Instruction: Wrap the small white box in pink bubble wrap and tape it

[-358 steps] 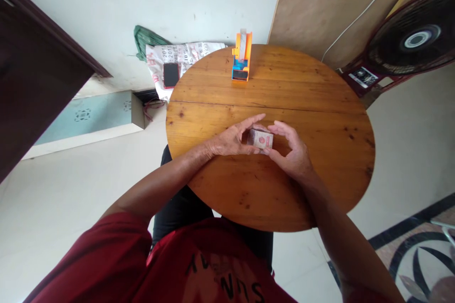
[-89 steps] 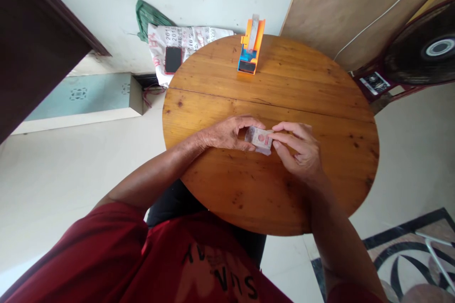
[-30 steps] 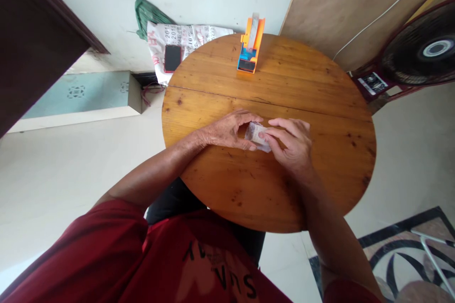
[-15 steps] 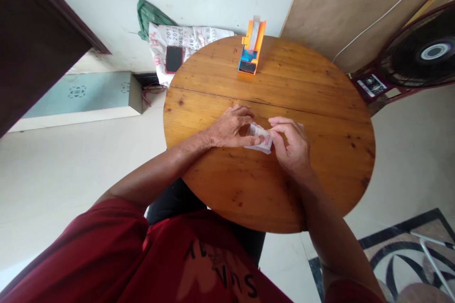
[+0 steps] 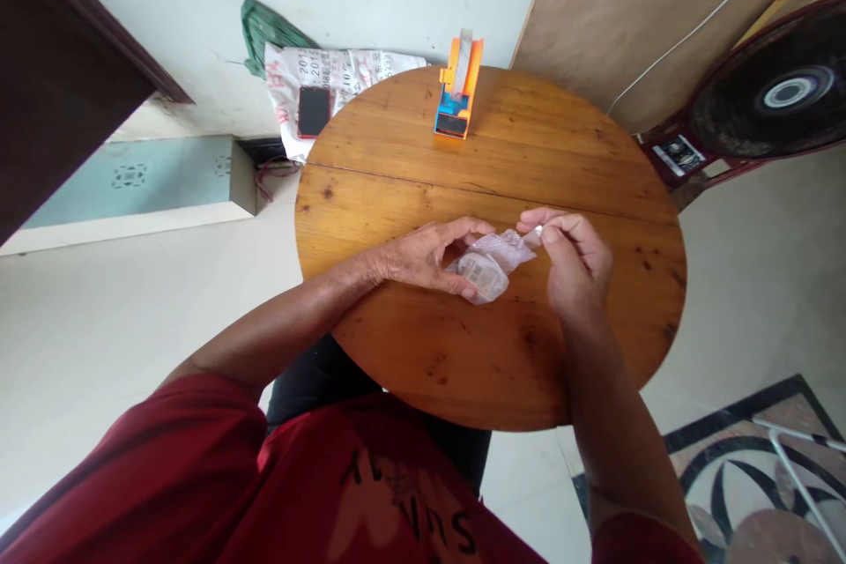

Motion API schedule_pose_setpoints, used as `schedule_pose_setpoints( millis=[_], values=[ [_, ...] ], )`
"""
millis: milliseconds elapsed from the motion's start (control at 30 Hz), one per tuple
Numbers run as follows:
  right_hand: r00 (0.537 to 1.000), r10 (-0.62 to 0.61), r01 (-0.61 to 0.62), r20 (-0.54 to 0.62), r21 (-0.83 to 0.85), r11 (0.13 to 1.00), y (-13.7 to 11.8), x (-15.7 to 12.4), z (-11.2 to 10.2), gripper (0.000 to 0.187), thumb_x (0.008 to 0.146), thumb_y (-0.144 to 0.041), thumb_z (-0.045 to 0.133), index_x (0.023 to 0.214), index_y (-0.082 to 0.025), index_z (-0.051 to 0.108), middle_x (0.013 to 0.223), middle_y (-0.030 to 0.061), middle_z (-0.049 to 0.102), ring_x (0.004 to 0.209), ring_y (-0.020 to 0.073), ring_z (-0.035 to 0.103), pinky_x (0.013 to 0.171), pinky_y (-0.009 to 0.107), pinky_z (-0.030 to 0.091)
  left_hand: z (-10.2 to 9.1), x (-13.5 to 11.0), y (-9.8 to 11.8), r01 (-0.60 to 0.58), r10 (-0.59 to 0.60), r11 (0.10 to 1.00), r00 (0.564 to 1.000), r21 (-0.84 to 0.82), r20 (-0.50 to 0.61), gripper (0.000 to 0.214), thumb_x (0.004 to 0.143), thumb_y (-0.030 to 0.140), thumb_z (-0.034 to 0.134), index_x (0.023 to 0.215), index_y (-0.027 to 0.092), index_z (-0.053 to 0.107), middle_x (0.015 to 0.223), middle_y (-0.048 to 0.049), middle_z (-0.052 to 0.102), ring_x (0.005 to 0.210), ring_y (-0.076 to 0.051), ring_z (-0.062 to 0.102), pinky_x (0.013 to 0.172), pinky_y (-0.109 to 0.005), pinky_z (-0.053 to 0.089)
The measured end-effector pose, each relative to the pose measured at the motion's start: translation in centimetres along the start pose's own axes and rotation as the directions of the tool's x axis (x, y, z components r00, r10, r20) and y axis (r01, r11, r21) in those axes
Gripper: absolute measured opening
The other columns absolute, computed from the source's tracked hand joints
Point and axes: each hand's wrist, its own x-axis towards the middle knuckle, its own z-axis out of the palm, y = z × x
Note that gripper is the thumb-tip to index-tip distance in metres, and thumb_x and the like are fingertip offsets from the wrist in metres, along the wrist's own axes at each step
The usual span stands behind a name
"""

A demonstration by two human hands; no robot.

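A small package in clear bubble wrap (image 5: 486, 275) rests on the round wooden table (image 5: 436, 361); a pale item with printing shows faintly through the wrap. My left hand (image 5: 433, 256) grips it from the left, with the thumb on the near side and the fingers on the far side. To its right, my right hand (image 5: 576, 263) pinches a shiny clear strip, seemingly tape (image 5: 532, 237), between thumb and fingers. That strip runs to a loose end of the wrap, lifted toward the right.
An orange and blue tape dispenser (image 5: 458, 88) stands at the table's far edge. Beyond the left edge, a phone (image 5: 313, 112) lies on a white printed sack (image 5: 283, 75), beside a green bag (image 5: 268, 31). At the right is a large fan (image 5: 773, 97).
My right hand has moved right, pulling the strip and a loose end of wrap away from the package. The package has turned, and my left hand has shifted its grip on it.
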Motion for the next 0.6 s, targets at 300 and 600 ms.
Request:
schedule_pose_setpoints(
  millis=[300, 600],
  values=[
    [0.998, 0.050, -0.050, -0.047, 0.003, 0.999, 1.3, 0.4, -0.2, 0.019, 0.100, -0.036, 0.046, 0.101, -0.026, 0.063, 0.110, 0.0063, 0.073, 0.089, 0.0235, 0.073, 0.076, 0.042, 0.058, -0.4, -0.2, 1.1, 0.118, -0.115, 0.968, 0.993, -0.223, 0.030, 0.057, 0.088, 0.053, 0.068, 0.135, 0.021, 0.058, 0.117, -0.0098, 0.069, 0.101, -0.021, 0.066, 0.085, -0.033, 0.052],
    [0.967, 0.216, -0.183, -0.136, 0.223, 0.958, 0.4, 1.0, 0.1, 0.015, 0.094, -0.039, 0.059, 0.087, -0.027, 0.064, 0.103, 0.0025, 0.073, 0.086, 0.0199, 0.071, 0.081, 0.039, 0.057, 0.3, 0.8, 0.0, 0.187, -0.208, 0.940, 0.977, -0.285, -0.043, 0.040, 0.083, 0.050, 0.074, 0.099, 0.013, 0.071, 0.090, -0.0044, 0.071, 0.078, -0.014, 0.064, 0.073, -0.025, 0.049]
  ],
)
